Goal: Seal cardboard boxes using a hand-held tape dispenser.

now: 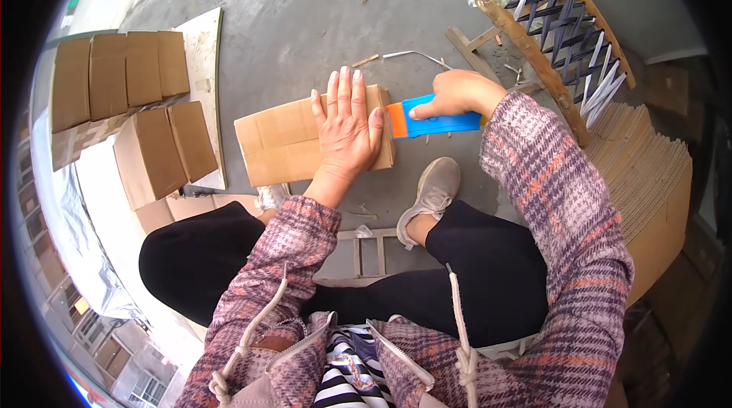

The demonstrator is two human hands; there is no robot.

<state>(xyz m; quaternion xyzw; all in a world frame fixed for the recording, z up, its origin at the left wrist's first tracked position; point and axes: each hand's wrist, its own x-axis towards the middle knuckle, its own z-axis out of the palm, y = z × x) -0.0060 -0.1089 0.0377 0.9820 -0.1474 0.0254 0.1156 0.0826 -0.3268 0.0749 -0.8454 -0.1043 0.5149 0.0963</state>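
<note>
A closed brown cardboard box [278, 141] lies lengthwise in front of me, above the grey floor. My left hand [347, 126] rests flat on its top near the right end, fingers stretched and slightly spread. At that right end, my right hand [457, 95] grips a blue tape dispenser [438, 124] with an orange front part. The thumb lies along the blue side, and the orange part meets the box's end face. Any tape between the dispenser and the box is too hard to make out.
Several closed cardboard boxes [126, 76] stand in rows at the left on a pale board [204, 95]. To the right is a stack of flat cardboard [640, 179]. Beyond it stands a wooden stool [534, 57] with a woven strap seat. Wood scraps lie on the floor [305, 19].
</note>
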